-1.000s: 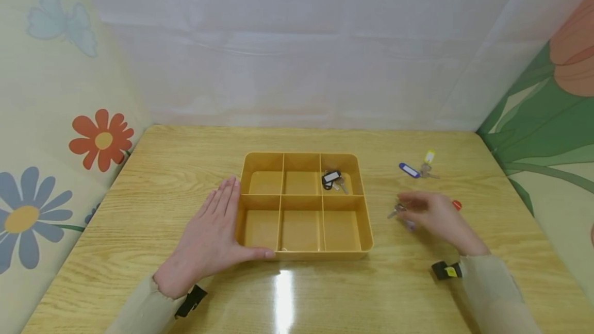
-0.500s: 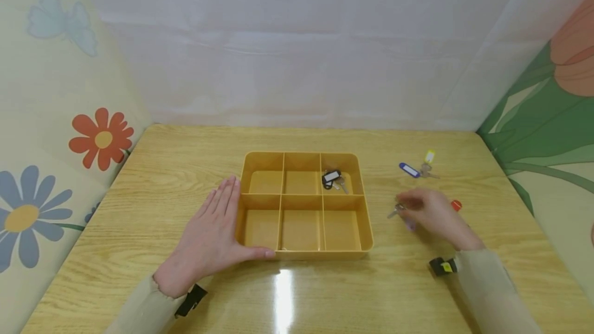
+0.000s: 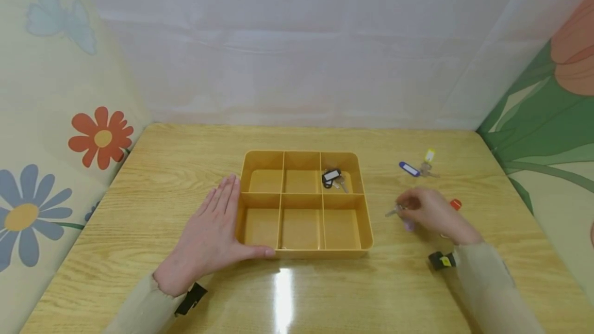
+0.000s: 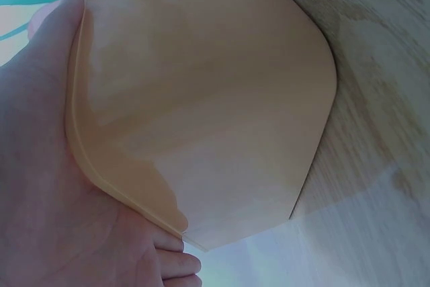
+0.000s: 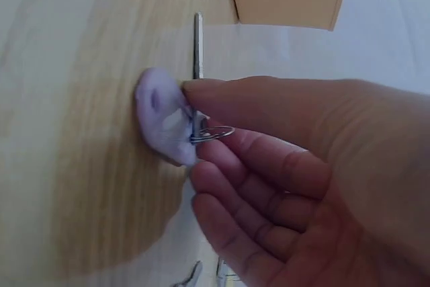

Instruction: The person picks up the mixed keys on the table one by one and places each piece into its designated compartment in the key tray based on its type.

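Note:
My left hand (image 3: 211,241) rests against the left front corner of a yellow six-compartment organizer tray (image 3: 320,254). Its fingers lie straight along the side wall, thumb on the front rim. To the right of the tray, my right hand (image 3: 436,216) pinches a key (image 5: 198,48) between thumb and fingers. The key's split ring (image 5: 218,134) carries a light purple tag (image 5: 158,115), which hangs just over or on the table; I cannot tell which. In the tray's back right compartment lies a key with a black tag (image 3: 331,176).
Behind the right hand lie a blue key tag (image 3: 410,169) and a yellow key tag (image 3: 429,155) with keys (image 3: 426,170) beside them. A red tag (image 3: 456,204) shows partly behind the right hand. The wooden table (image 3: 195,148) meets a white backdrop (image 3: 278,76).
The right hand has shifted very slightly, still with the purple-tagged key at its fingertips; the key's tip has moved a little left. The left hand and tray stay in place.

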A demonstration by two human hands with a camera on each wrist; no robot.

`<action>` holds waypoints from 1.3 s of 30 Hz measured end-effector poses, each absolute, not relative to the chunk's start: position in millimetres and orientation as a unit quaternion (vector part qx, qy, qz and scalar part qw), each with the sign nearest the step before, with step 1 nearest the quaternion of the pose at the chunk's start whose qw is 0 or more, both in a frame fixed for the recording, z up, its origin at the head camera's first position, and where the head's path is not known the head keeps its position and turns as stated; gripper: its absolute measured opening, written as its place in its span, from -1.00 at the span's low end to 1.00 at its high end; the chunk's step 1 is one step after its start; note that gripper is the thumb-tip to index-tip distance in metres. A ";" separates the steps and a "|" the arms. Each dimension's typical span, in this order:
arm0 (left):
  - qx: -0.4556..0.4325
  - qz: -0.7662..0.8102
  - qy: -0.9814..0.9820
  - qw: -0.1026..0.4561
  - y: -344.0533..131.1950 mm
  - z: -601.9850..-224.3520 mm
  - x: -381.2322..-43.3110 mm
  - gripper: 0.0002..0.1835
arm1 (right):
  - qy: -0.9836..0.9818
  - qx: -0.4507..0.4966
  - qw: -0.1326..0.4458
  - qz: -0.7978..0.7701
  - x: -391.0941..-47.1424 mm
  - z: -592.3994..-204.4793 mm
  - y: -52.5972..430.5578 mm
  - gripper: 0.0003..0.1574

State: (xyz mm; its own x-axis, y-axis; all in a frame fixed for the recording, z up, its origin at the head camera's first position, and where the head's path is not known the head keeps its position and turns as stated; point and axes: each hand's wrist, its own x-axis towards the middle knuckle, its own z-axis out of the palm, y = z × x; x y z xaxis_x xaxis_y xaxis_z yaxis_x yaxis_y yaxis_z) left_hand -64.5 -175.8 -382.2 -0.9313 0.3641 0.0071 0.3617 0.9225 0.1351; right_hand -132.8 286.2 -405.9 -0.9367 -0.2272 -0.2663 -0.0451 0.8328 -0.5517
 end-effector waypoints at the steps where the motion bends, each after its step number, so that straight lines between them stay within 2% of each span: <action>1: 0.185 0.067 0.980 0.010 -175.7 -382.3 -64.5 0.60 | 0.943 -0.071 0.168 -0.280 -133.4 -405.2 285.8 -0.67; 11: 0.184 0.066 0.981 0.007 -175.4 -383.0 -64.3 0.61 | 0.940 -0.092 0.175 -0.277 -134.9 -405.0 288.5 -0.72; 25: 0.183 0.068 0.981 0.008 -175.3 -382.7 -64.2 0.61 | 0.936 -0.076 0.162 -0.303 -133.1 -410.4 291.2 -0.63; 39: 0.182 0.067 0.981 0.004 -175.1 -383.1 -63.4 0.60 | 0.941 -0.075 0.143 -0.298 -131.4 -411.5 290.9 -0.65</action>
State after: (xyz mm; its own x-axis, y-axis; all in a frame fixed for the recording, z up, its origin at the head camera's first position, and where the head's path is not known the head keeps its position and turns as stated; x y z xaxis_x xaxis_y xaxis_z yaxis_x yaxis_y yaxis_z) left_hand -63.4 -175.1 -383.1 -0.9338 0.3573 0.0166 0.3563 0.9248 0.1335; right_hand -131.4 290.9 -411.5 -0.9480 -0.2264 -0.2239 -0.0561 0.8111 -0.5823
